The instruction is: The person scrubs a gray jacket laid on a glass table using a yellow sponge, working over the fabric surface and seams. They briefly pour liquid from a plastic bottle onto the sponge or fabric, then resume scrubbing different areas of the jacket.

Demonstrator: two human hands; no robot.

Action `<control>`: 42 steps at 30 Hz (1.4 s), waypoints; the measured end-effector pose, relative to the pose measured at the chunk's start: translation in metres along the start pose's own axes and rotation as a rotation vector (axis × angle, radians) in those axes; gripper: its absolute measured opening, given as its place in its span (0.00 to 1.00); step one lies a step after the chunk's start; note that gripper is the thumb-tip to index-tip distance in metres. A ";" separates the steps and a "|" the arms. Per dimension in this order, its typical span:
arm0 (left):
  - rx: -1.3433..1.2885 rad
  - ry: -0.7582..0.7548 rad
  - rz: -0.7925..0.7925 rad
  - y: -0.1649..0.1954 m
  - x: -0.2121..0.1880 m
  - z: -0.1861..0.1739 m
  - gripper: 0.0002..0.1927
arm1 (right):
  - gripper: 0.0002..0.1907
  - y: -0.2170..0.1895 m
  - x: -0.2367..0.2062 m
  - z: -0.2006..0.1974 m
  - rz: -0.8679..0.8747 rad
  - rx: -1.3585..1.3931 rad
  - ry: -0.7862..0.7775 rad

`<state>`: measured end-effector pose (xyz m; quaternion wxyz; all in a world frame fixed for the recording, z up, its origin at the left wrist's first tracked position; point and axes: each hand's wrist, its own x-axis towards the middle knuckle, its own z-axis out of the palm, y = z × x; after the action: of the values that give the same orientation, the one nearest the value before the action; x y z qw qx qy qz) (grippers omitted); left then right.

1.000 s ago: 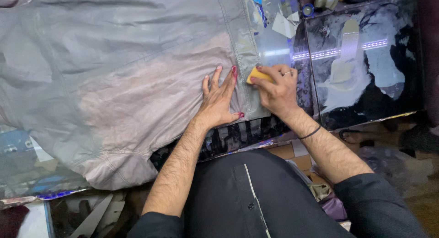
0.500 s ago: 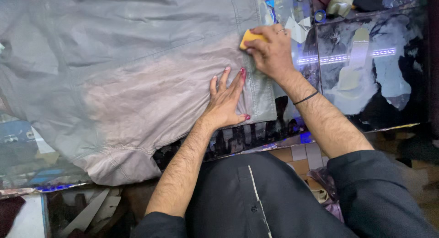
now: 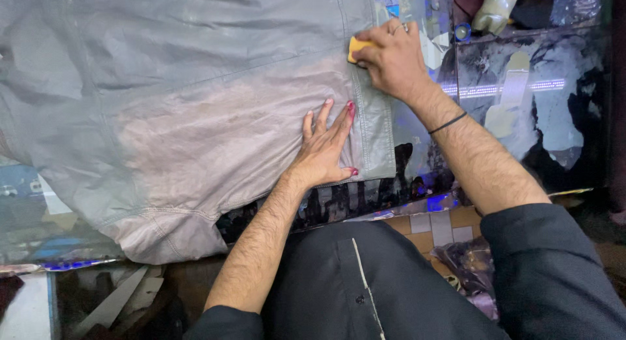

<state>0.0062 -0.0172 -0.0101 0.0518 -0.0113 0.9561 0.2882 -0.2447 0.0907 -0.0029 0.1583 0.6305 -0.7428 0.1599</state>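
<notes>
Head view: left hand (image 3: 323,151) lies flat, fingers spread, pinning grey garment (image 3: 195,105) taut on table (image 3: 521,118); right hand (image 3: 391,56), grip closed on yellow sponge (image 3: 357,47), presses seam.

A glossy dark table (image 3: 554,138) carries a spread grey garment (image 3: 195,118) and a bottle (image 3: 497,7).

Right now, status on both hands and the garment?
Left hand flat on grey garment. Right hand pressing yellow sponge on seam. Nothing in the way.
</notes>
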 end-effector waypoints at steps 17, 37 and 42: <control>-0.001 -0.029 -0.012 0.001 0.002 0.002 0.73 | 0.09 -0.051 -0.057 -0.048 0.139 -0.096 -0.080; 0.036 0.018 0.041 0.004 0.003 0.013 0.71 | 0.10 -0.146 -0.155 -0.091 0.292 0.125 -0.184; 0.045 0.008 0.035 0.005 0.001 0.015 0.73 | 0.10 -0.164 -0.180 -0.102 0.385 0.108 -0.172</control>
<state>0.0060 -0.0051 -0.0196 0.0431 0.0056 0.9626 0.2674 -0.0517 0.2699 0.0162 0.0269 0.4959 -0.8507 0.1721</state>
